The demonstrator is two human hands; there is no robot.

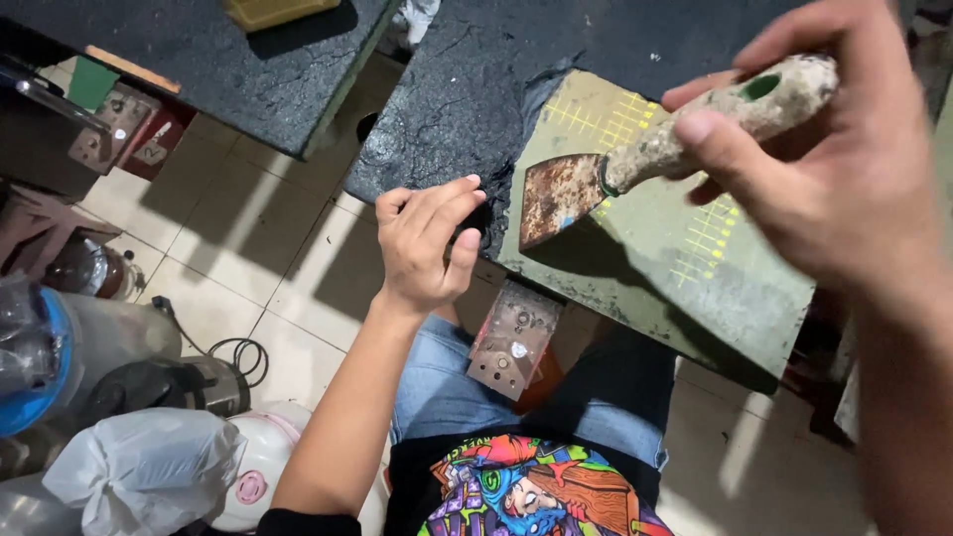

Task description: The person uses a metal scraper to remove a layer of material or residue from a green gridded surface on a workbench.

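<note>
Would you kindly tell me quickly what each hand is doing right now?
Left hand: closed, pinching a small black piece at the mat's edge.
Right hand: closed on the rusty scraper.

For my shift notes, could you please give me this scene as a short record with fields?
right hand: right hand grips the grimy handle of a scraper
scraper blade: rusty, over the green cutting mat
left hand: left hand pinches a black sheet at its torn edge
surface: dark worktable, mat lying on it
below: tiled floor, white plastic bag, metal cylinder
</note>
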